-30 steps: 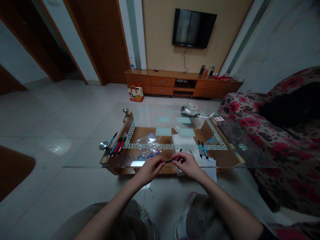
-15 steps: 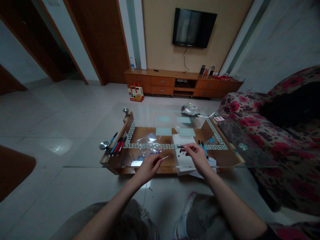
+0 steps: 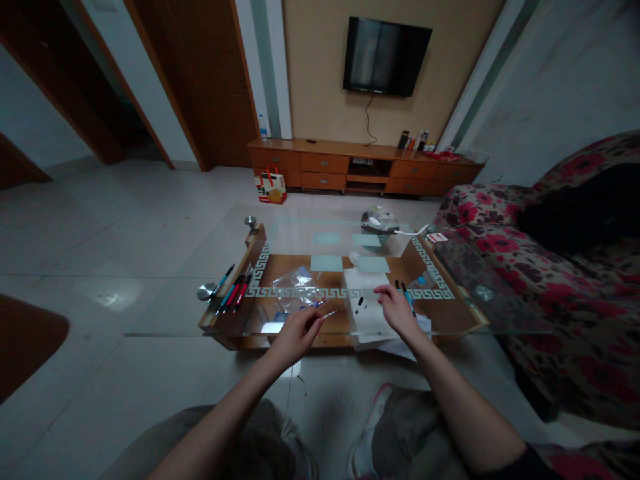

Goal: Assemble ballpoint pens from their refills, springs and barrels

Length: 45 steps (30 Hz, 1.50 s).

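My left hand point(image 3: 302, 331) is closed in a pinch on a thin white pen refill point(image 3: 329, 314), its tip pointing right over the glass table point(image 3: 175, 300). My right hand point(image 3: 397, 310) is above the glass with its fingers stretched to the left, and I see nothing in them. Just left of that hand lies a small black pen part point(image 3: 360, 301), with tinier dark bits around it. Two blue-and-black pens point(image 3: 406, 293) lie beside my right hand. Several blue, red and black pens point(image 3: 234, 293) are grouped at the table's left end.
Clear plastic bags point(image 3: 296, 285) show near the middle of the table. A white box point(image 3: 365, 327) is visible under the glass, near my right hand. A dark bowl-like container point(image 3: 379, 220) and a red-and-white card point(image 3: 437, 237) are at the back right. The flowered sofa point(image 3: 590, 333) stands to the right.
My right hand has let go of the small black piece, which now lies on the glass, and has drawn slightly to the right. My left hand stays nearly still with the refill.
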{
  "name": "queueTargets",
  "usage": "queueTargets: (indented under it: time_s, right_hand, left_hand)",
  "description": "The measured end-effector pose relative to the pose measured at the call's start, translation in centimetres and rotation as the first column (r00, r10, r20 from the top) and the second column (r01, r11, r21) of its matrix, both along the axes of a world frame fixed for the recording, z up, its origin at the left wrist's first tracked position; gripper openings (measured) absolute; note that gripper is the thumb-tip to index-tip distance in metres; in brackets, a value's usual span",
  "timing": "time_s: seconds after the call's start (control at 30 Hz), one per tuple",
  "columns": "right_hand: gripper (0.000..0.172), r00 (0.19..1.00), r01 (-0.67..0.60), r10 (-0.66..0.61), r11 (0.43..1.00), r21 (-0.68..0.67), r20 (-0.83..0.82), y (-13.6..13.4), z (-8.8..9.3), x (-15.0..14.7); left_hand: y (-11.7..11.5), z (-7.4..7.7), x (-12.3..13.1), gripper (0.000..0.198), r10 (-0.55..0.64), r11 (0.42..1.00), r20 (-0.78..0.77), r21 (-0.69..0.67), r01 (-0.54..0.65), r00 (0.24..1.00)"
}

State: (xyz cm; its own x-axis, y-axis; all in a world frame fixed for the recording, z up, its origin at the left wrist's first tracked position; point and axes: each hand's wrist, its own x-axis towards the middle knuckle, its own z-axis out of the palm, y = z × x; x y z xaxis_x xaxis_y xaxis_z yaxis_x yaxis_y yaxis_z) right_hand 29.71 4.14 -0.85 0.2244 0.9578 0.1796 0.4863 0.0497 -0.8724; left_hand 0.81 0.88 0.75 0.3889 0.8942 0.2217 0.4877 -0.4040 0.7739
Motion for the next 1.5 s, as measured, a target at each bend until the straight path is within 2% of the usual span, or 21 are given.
queueTargets:
  time_s: [0.07, 0.17, 0.4, 0.53, 0.67, 0.77, 0.83, 0.9, 1.1, 1.5]
  right_hand:
    - [0.021, 0.966, -0.046, 0.042, 0.999, 0.009, 0.254, -0.2, -0.2, -0.1]
    - [0.020, 0.905, -0.097, 0.107, 0.994, -0.045, 0.411, -0.3, -0.7, -0.5]
    - [0.012, 0.860, -0.135, 0.177, 0.983, -0.121, 0.478, 0.1, -2.1, -1.2]
    - [0.011, 0.867, -0.048, 0.067, 0.998, -0.051, 0.494, -0.2, -1.1, -1.2]
    - [0.013, 0.926, -0.007, -0.014, 0.999, 0.052, 0.376, -0.7, 0.7, -1.5]
    - [0.019, 0.985, -0.080, 0.075, 0.997, 0.023, 0.153, -1.2, 1.7, -2.3]
    - [0.022, 0.989, -0.149, 0.149, 0.989, 0.008, 0.006, -1.9, 2.1, -3.2]
    - [0.021, 0.978, -0.200, 0.200, 0.980, 0.005, -0.066, -2.6, 2.3, -4.2]
    - [0.017, 0.949, -0.304, 0.300, 0.953, -0.017, -0.100, -4.2, 2.5, -6.1]
    - [0.015, 0.951, -0.299, 0.296, 0.954, -0.014, -0.090, -4.2, 2.3, -6.4]
  left_hand:
    - [0.0, 0.0, 0.0, 0.027, -0.006, 1.000, -0.002, -0.004, 0.006, 1.000]
    - [0.0, 0.1, 0.0, 0.027, -0.007, 1.000, -0.006, 0.000, 0.007, 1.000]
    - [0.0, 0.3, 0.0, 0.026, -0.015, 1.000, -0.013, 0.003, 0.015, 1.000]
    - [0.0, 0.2, -0.1, 0.025, -0.015, 1.000, -0.014, 0.009, 0.015, 1.000]
    - [0.1, 0.1, -0.1, 0.026, -0.019, 1.000, -0.014, 0.017, 0.019, 1.000]
    - [0.0, 0.1, -0.1, 0.026, -0.018, 1.000, -0.018, 0.014, 0.018, 1.000]
    - [0.0, 0.1, 0.0, 0.025, -0.025, 1.000, -0.018, 0.013, 0.025, 1.000]
    - [0.0, 0.1, 0.0, 0.025, -0.042, 0.999, -0.022, 0.010, 0.043, 0.999]
    - [-0.1, -0.2, 0.1, 0.025, -0.088, 0.996, -0.036, 0.008, 0.088, 0.995]
    - [-0.1, 0.1, 0.1, 0.024, -0.095, 0.995, -0.047, 0.010, 0.096, 0.994]
